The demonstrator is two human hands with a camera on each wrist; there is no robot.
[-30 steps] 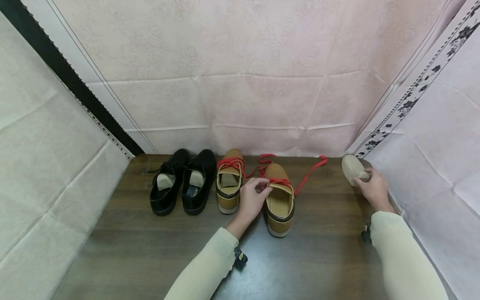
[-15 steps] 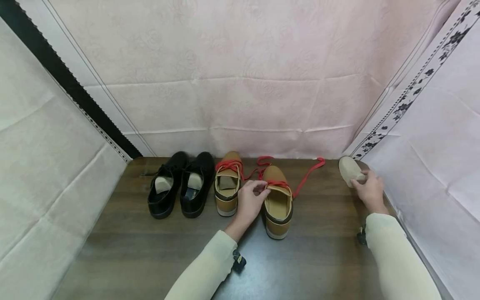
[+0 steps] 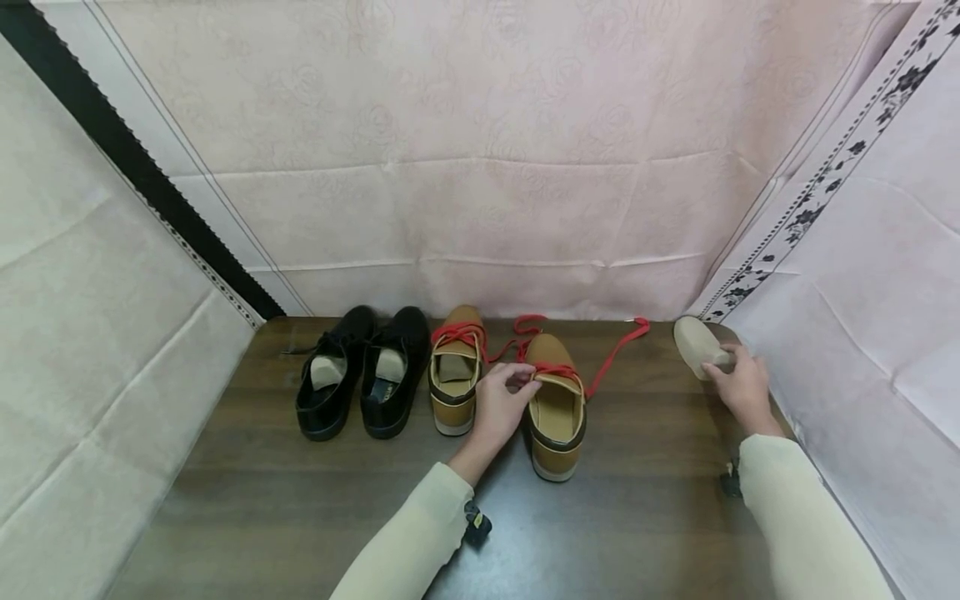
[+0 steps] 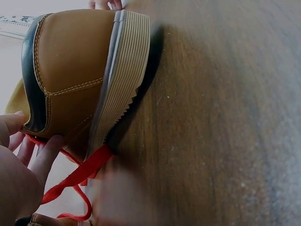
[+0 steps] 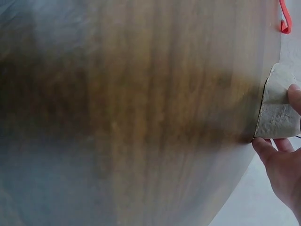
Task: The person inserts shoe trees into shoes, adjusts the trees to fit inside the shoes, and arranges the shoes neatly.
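My left hand (image 3: pixel 498 404) pinches the side edge of the opening of a tan shoe (image 3: pixel 555 454) with red laces. In the left wrist view, the thumb is at the shoe's collar (image 4: pixel 37 94) and the fingers lie along its outer side, beside the red lace (image 4: pixel 89 167). The shoe's inside shows as a bare tan lining. Over by the right corner, my right hand (image 3: pixel 742 390) grips a beige, rounded shoe insert (image 3: pixel 692 343) by its near end. In the right wrist view, thumb and fingers hold opposite sides of the insert (image 5: pixel 277 115) near the table edge.
Left of my left hand stands a matching tan shoe (image 3: pixel 453 408) with a beige insert inside. Farther left are two black shoes (image 3: pixel 322 425), also with inserts. A loose red lace end (image 3: pixel 622 346) trails across the brown wooden surface (image 3: pixel 615 517). White cloth walls (image 3: pixel 480 208) surround it.
The head view has shifted slightly. My right hand has tilted the insert a little, while the left hand keeps its hold on the tan shoe.
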